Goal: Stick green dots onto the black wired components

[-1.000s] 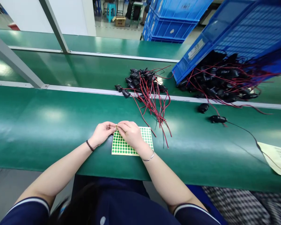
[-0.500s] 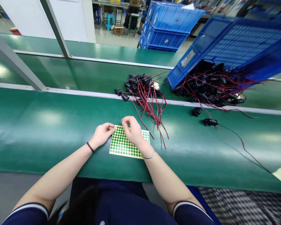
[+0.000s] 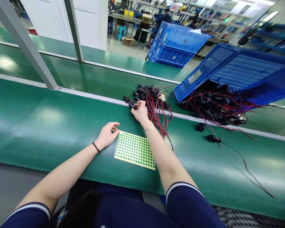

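Note:
A yellow-edged sheet of round green stickers (image 3: 134, 150) lies flat on the green work surface. Beside its upper left corner rests my left hand (image 3: 108, 134), fingers loosely bent and apart, the thumb near the corner. My right hand (image 3: 140, 113) reaches past the sheet to the near left side of a pile of black parts with red wires (image 3: 154, 93). Its thumb and fingers close on a black cylindrical part (image 3: 132, 105) at the pile's edge; the fingertips are partly hidden. Another small black part (image 3: 126, 99) lies just left of it.
A tipped blue crate (image 3: 188, 79) has a larger heap of black wired parts (image 3: 211, 104) at its mouth. Two loose black parts, one a wired piece (image 3: 214, 138), lie on the right. A grey metal post (image 3: 35, 53) rises at left. Stacked blue crates (image 3: 173, 47) stand behind.
My right hand has left the sticker sheet and moved forward to the black part by the pile. My left hand's fingers have come slightly apart at the corner. The camera view has tilted up.

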